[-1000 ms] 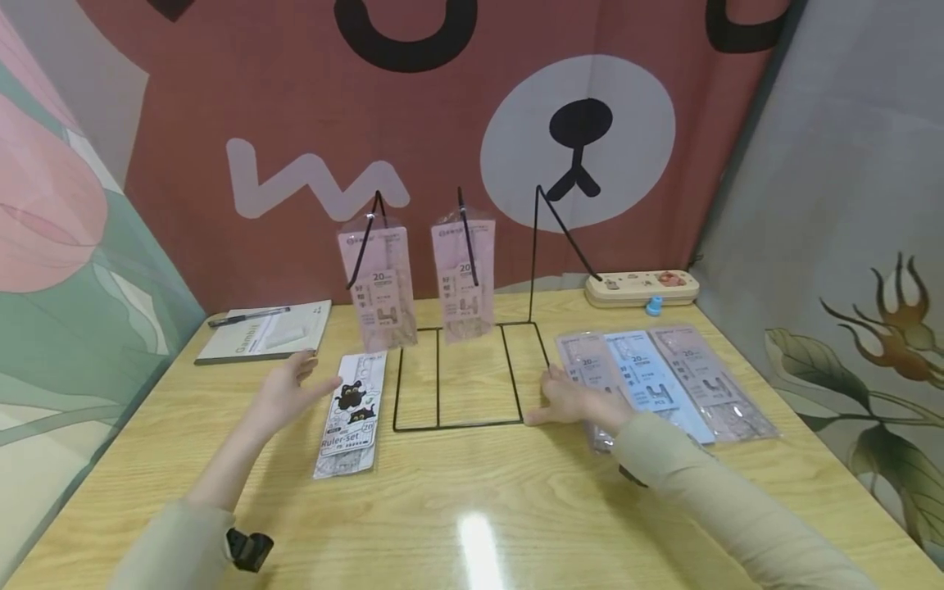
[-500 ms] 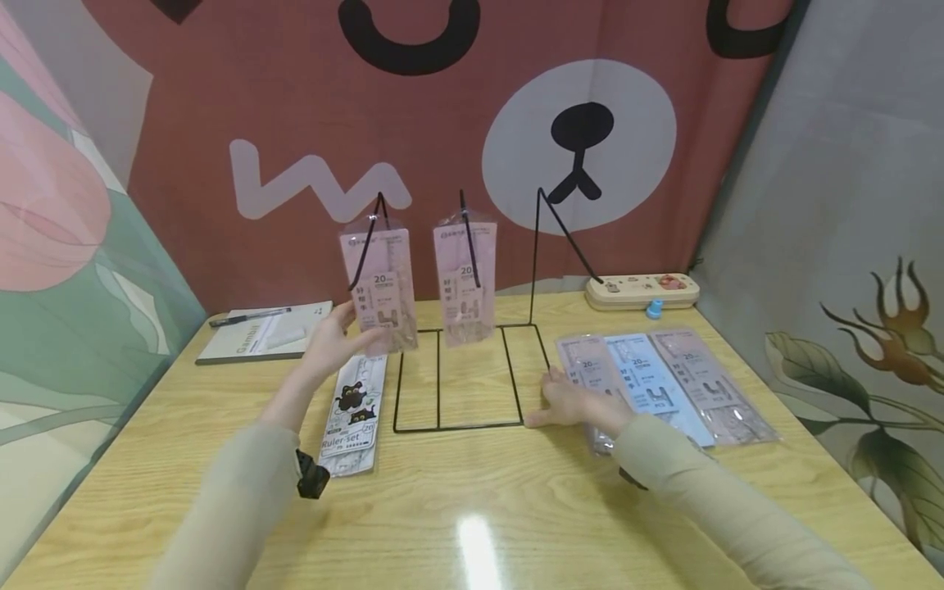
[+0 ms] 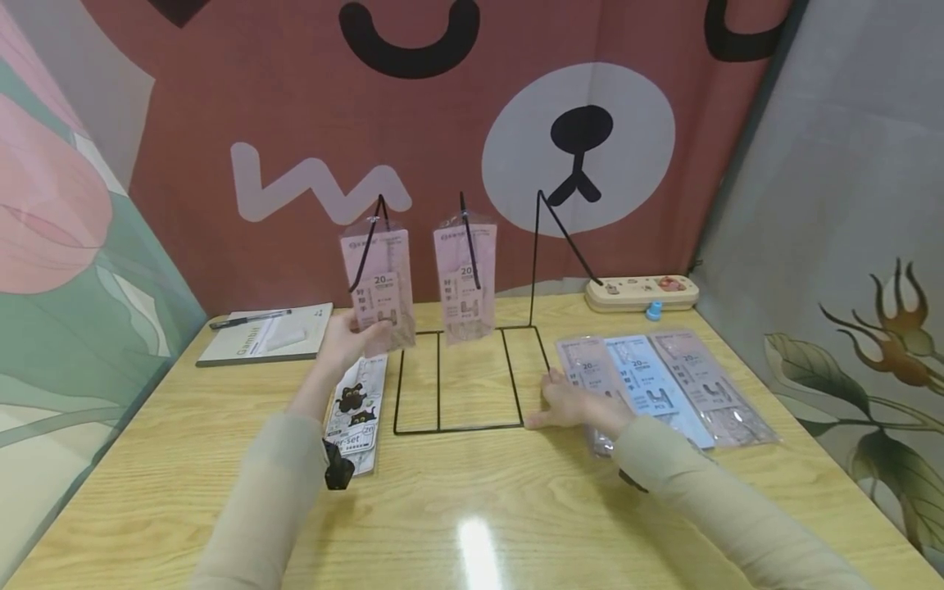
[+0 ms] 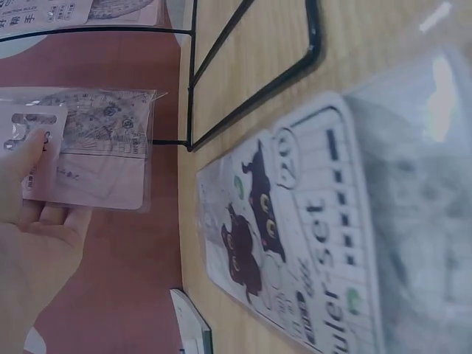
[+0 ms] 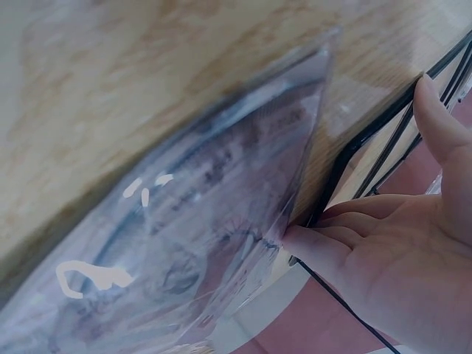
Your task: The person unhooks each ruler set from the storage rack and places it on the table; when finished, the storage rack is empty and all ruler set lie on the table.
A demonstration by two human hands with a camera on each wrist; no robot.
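Note:
My left hand (image 3: 347,344) pinches the lower left edge of a pink ruler set (image 3: 381,287) in clear wrapping. That pack hangs from the left hook of a black wire display rack (image 3: 479,424). In the left wrist view, the thumb lies on the front of the ruler set (image 4: 103,147) and the fingers are behind it. My right hand (image 3: 571,401) grips the rack's front right corner. A second pink ruler set (image 3: 465,283) hangs from the middle hook. Under my left forearm lies a white ruler set with black cats (image 3: 357,410), partly hidden.
On the table's right lie a pink pack (image 3: 587,365), a blue pack (image 3: 642,377) and another pink pack (image 3: 708,385). A pencil case (image 3: 642,292) and small blue object (image 3: 654,310) stand behind. A notebook (image 3: 273,332) bearing a pen and eraser lies back left.
My left hand has moved right from beside the notebook to the left hanging ruler set and now pinches it. My right hand has stayed on the rack.

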